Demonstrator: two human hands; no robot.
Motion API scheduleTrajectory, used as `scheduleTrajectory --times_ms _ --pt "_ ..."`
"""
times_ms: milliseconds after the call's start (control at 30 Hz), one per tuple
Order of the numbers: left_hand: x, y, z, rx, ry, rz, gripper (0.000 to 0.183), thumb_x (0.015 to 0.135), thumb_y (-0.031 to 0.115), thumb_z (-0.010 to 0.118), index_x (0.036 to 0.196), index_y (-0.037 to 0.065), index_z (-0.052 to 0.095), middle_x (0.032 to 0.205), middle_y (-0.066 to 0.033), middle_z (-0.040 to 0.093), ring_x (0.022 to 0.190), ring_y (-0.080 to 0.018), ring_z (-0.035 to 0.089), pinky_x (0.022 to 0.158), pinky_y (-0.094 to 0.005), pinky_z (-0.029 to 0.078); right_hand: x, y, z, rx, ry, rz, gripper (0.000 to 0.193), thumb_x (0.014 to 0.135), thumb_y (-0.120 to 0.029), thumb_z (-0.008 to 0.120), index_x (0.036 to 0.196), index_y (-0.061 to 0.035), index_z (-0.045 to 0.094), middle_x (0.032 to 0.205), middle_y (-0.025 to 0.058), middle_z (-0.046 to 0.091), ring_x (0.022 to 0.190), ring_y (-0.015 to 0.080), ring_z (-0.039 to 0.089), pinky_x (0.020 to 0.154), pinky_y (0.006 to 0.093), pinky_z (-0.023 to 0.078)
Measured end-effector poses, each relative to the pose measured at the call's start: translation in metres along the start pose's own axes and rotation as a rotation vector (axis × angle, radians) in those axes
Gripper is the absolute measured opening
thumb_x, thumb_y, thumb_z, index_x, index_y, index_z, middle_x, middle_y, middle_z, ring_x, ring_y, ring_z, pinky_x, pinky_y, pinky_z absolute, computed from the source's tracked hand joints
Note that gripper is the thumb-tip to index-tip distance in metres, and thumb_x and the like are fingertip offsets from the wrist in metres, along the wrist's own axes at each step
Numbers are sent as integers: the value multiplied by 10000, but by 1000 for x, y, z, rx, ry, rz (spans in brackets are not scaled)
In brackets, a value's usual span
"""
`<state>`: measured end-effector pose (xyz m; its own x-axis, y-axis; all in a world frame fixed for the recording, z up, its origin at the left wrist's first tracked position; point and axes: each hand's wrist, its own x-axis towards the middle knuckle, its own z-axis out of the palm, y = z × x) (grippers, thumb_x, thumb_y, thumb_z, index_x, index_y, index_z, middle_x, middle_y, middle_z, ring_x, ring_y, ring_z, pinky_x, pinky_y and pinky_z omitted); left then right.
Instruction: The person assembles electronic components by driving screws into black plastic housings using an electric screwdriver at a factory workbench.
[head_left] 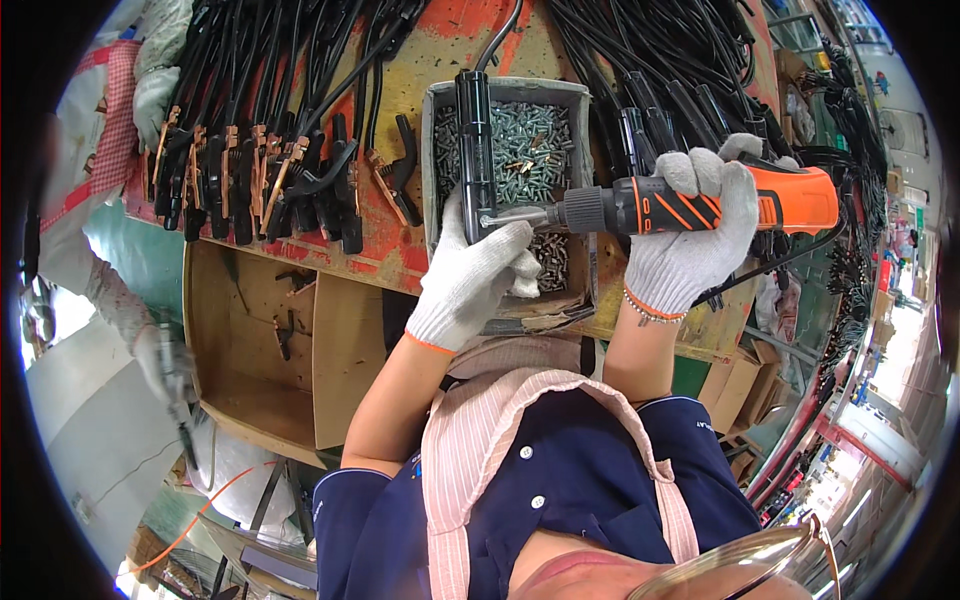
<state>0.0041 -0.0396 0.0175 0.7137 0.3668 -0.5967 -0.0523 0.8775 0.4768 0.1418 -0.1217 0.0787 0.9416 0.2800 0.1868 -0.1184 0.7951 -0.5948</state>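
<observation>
My left hand (468, 277), in a white knit glove, is closed around the lower end of a glossy black tubular handle (474, 135). A black cable leaves its far end. My right hand (698, 232), gloved too, wraps round the body of an orange and black electric screwdriver (800, 198). The tool lies sideways, and its tip meets the handle's side beside my left fingers, where a small metal screw seems to sit. Below both is a worn grey box (582, 140) holding many loose silver screws (535, 150) and some copper-coloured pieces.
Black cables with copper-jawed clamps (285, 180) are heaped at the left of the red and yellow table (400, 250). More black handles (650, 125) lie at the right. A cardboard box (250, 390) stands below the left edge. Another person's gloved hands (152, 100) are at far left.
</observation>
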Motion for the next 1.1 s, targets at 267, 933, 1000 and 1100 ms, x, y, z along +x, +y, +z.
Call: scheduleTrajectory --times_ms 267,933,1000,1100 --pt "1 1 -3 -21 -56 -24 464 850 12 655 1233 88 403 898 -79 593 618 -167 607 454 -310 514 -1 -3 -4 -18 -65 -4 398 897 -65 584 1258 -98 419 683 0 438 598 95 392 606 266 375" --pt "4 -5 -7 70 -33 -5 711 864 -10 610 1427 116 194 881 -117 602 640 -207 628 501 -341 560 -32 -5 32 -420 -260 -103 548 892 -88 570 1374 -54 312 744 66 504 621 170 477 601 324 431" --pt "6 -6 -8 57 -54 -4 726 868 -12 606 1440 119 180 879 -119 603 641 -215 631 501 -344 560 -38 -2 23 -92 -274 25 585 957 -359 501 1428 -106 264 919 140 593 775 257 579 700 421 490" --pt "9 -10 -8 33 -54 -4 744 868 -9 615 1450 126 171 885 -121 606 638 -213 633 497 -341 559 -29 6 18 46 -479 56 672 950 -553 373 1431 -91 289 1019 171 584 884 291 578 757 470 478"
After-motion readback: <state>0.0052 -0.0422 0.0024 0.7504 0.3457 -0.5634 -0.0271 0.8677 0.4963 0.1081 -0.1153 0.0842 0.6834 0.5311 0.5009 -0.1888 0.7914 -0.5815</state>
